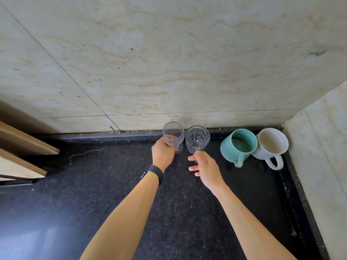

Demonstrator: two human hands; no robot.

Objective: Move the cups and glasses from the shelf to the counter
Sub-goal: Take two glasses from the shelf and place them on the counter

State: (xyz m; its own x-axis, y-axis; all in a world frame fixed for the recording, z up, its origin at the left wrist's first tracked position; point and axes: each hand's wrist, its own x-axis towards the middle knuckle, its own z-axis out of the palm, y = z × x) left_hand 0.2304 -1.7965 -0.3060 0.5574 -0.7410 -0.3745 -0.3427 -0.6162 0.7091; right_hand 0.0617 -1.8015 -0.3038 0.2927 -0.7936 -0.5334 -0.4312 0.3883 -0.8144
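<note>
A clear stemmed wine glass (173,135) stands near the back of the black counter (112,194), and my left hand (163,154) is closed around its lower bowl and stem. Just to its right stands a clear patterned goblet (197,138); my right hand (205,167) pinches its stem with thumb and forefinger, the other fingers spread. A teal mug (239,145) and a white mug (271,145) sit side by side in the right back corner, handles toward me.
A marble wall (169,62) rises behind the counter and another marble wall (323,147) closes the right side. Wooden shelf boards (24,147) jut out at the left edge. A black band is on my left wrist (153,173).
</note>
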